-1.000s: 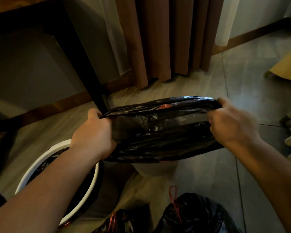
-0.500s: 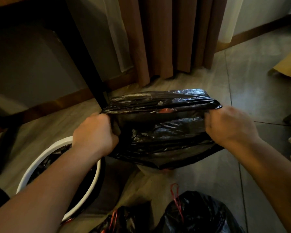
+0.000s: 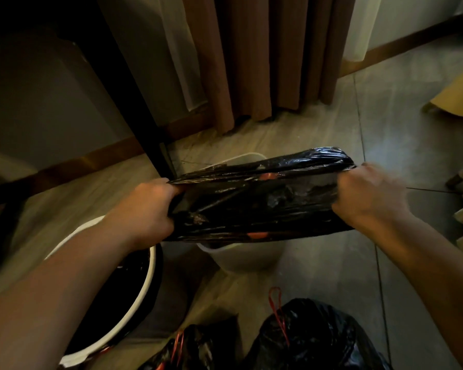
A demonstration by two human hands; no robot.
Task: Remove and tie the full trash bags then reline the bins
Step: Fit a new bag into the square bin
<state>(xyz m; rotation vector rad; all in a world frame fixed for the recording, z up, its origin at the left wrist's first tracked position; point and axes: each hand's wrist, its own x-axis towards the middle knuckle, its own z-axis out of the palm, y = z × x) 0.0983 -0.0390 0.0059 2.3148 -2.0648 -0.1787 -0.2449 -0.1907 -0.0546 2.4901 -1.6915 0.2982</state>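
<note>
My left hand (image 3: 147,206) and right hand (image 3: 369,196) each clench one side of the black liner (image 3: 251,198), stretching its mouth just above the white bin (image 3: 246,257) at twelve o'clock. The lined bin (image 3: 150,265) sits at eight, and the full black bags (image 3: 313,340) at six.

Room corner seen from above. The floor (image 3: 401,124) is laid with large grey tiles divided by thin dark joint lines, and it is brightest toward the right. Brown curtains (image 3: 251,54) hang in folds to the floor, flanked by pale sheer curtains (image 3: 182,62). A grey wall (image 3: 51,102) at left ends in a wooden baseboard (image 3: 96,161). A black table leg (image 3: 131,102) slants down in front of this wall. A tan object (image 3: 460,100) is cut off at the right edge.
</note>
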